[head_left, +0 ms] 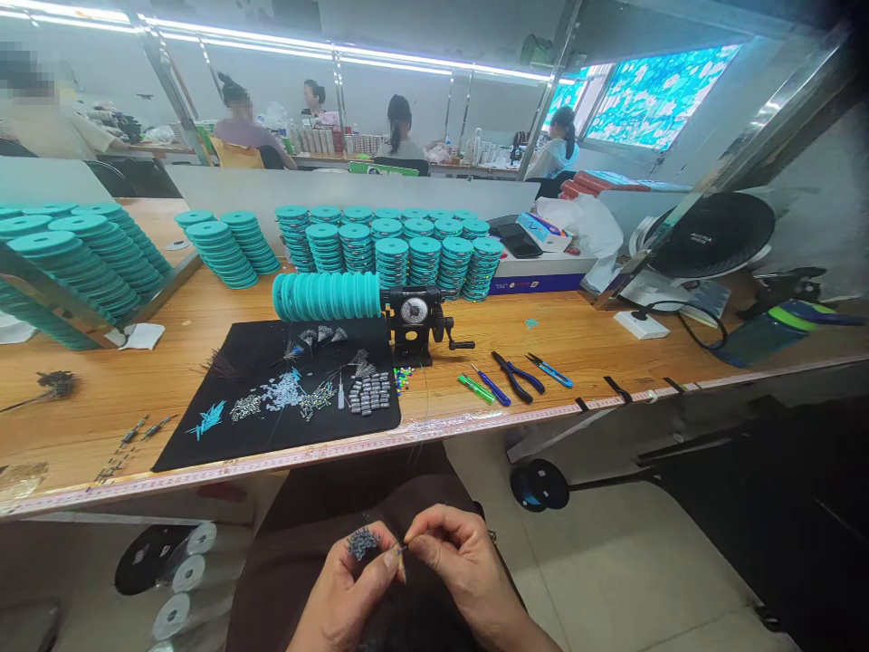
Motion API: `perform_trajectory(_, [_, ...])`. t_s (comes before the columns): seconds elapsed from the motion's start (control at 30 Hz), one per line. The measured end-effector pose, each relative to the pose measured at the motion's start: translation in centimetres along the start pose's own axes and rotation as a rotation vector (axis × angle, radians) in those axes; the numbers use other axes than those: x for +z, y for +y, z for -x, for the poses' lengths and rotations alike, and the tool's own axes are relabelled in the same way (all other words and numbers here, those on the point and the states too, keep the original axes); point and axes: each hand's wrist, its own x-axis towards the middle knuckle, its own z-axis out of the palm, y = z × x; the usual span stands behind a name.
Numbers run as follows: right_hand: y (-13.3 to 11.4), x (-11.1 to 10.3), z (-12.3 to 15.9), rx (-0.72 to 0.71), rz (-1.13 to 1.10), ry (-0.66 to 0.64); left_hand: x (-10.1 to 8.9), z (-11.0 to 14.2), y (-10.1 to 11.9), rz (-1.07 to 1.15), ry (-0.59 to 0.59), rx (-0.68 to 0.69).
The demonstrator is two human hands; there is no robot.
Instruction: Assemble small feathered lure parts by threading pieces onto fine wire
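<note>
Both my hands are low in the head view, over my lap below the table edge. My left hand (349,589) is closed, with a cluster of small blue-grey beads (362,541) held on its fingers. My right hand (456,557) pinches a tiny thin piece (400,551) against the left thumb tip; I cannot make out what it is. On the table above lies a black mat (224,426) with sorted small parts: teal feathers, grey weights (370,394), beads. A black winding machine (415,319) carries a row of teal spools (326,295).
Stacks of teal spools (407,249) line the back of the wooden table (611,344). Pliers (516,376), a blue cutter (549,369) and green and blue pens (483,387) lie right of the mat. A black fan (712,234) stands at the right. Several people sit at benches behind.
</note>
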Motion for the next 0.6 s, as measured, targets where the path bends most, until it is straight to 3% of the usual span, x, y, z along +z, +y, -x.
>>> perform_trajectory(0.6, [-0.01,0.23,0.26,0.039,-0.06,-0.014,0.21,-0.09,-0.32,0.03,-0.013,-0.059])
